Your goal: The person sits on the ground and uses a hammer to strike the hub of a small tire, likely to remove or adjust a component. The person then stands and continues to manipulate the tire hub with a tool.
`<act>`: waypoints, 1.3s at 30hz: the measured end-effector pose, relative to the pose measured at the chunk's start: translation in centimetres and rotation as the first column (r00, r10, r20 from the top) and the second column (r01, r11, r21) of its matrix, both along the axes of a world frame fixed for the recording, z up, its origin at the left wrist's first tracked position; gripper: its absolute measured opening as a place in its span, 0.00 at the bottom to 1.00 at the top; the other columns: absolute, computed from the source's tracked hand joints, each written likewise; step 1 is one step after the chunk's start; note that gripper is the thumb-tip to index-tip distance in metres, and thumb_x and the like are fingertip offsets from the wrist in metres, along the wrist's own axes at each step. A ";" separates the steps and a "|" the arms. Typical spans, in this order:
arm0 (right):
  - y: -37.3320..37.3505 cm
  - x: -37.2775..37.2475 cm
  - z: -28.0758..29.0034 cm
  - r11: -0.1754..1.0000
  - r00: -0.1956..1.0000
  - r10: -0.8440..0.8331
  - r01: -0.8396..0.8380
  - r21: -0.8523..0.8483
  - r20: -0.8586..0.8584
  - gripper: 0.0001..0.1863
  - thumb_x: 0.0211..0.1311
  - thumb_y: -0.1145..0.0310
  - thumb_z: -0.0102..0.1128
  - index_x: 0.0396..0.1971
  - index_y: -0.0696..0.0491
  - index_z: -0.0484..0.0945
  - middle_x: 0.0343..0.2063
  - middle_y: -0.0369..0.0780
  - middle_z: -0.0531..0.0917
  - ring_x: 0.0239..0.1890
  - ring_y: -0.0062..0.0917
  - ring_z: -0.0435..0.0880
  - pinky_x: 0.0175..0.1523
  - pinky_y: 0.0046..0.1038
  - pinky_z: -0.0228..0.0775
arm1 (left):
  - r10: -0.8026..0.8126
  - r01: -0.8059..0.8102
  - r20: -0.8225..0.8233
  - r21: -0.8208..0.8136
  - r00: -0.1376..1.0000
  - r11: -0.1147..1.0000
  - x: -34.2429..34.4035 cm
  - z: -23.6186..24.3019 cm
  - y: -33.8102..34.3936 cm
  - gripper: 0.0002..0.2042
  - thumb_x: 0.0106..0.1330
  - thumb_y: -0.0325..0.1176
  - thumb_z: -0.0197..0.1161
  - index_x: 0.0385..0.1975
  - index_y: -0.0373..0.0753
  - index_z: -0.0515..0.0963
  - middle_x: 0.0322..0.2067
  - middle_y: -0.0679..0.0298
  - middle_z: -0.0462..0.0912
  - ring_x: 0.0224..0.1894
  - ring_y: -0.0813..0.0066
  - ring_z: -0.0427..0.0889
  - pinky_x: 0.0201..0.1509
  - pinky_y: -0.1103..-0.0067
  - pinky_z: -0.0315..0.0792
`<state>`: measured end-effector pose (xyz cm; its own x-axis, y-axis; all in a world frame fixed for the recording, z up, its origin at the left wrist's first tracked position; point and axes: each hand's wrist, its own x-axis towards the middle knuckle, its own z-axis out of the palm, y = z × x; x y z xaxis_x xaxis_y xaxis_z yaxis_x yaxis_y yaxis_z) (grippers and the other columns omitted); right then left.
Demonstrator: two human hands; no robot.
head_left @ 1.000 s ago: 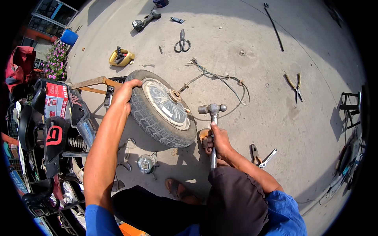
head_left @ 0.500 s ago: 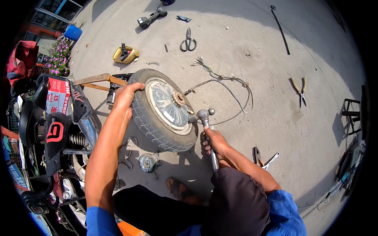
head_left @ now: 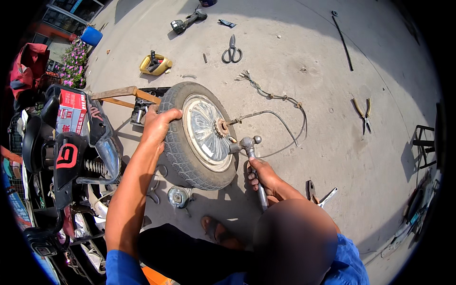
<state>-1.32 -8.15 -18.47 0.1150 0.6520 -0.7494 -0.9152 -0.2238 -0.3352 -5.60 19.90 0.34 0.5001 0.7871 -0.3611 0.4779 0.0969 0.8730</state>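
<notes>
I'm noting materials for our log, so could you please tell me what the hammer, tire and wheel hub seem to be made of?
Hammer: probably steel, worn smooth, judging by its grey sheen.
Tire: likely rubber, matte and dusty, with moulded-looking grooves.
Wheel hub: apparently metal, bare or painted; its grey ribbed face shows glossy streaks.

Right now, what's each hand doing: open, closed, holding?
Left hand: holding the treaded tire, thumb over its sidewall.
Right hand: closed around the ball-peen hammer by its handle.

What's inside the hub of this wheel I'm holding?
Nothing inside shows: the grey cover hides it. Outside, a rusty toothed ring sits at the middle, with a cable running from there.
</notes>
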 end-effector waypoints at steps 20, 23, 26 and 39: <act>3.3 3.6 -1.8 0.913 0.904 -0.399 0.407 -0.027 0.155 0.26 0.76 0.40 0.45 0.29 0.49 0.66 0.15 0.32 0.67 0.12 0.18 0.66 0.16 0.25 0.63 | -0.189 0.186 0.007 0.138 0.982 0.973 -10.8 -2.1 -1.8 0.36 0.48 0.25 0.69 0.62 0.31 0.66 0.50 0.59 0.80 0.51 0.71 0.80 0.61 0.74 0.72; 3.6 2.0 -2.1 0.929 0.922 -0.358 0.368 -0.045 0.150 0.26 0.77 0.40 0.45 0.29 0.49 0.66 0.15 0.32 0.65 0.13 0.20 0.65 0.17 0.28 0.62 | -0.198 0.196 0.004 0.149 0.980 0.969 -10.8 -2.1 -1.6 0.37 0.48 0.25 0.69 0.62 0.32 0.66 0.50 0.59 0.80 0.51 0.71 0.80 0.61 0.74 0.72; 4.3 0.3 -1.9 0.992 0.970 0.074 -0.048 -0.117 0.229 0.25 0.76 0.43 0.49 0.27 0.48 0.65 0.15 0.32 0.64 0.13 0.20 0.63 0.17 0.28 0.61 | -0.186 0.182 0.026 0.118 0.982 0.976 -10.7 -2.0 -1.9 0.37 0.47 0.25 0.70 0.63 0.32 0.66 0.50 0.58 0.80 0.52 0.70 0.80 0.62 0.74 0.72; 4.3 0.8 -1.8 0.992 0.965 0.064 -0.033 -0.122 0.255 0.25 0.77 0.44 0.48 0.29 0.52 0.65 0.16 0.33 0.66 0.13 0.19 0.65 0.16 0.26 0.61 | -0.205 0.196 0.048 0.149 0.978 0.969 -11.7 -2.3 -2.5 0.41 0.47 0.27 0.73 0.65 0.32 0.62 0.52 0.58 0.78 0.54 0.69 0.79 0.62 0.73 0.72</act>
<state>-0.50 -3.85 -20.23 0.2845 0.5726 -0.7689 -0.7883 -0.3167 -0.5275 -17.26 17.41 -1.99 0.6712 0.7094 -0.2151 0.4185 -0.1231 0.8998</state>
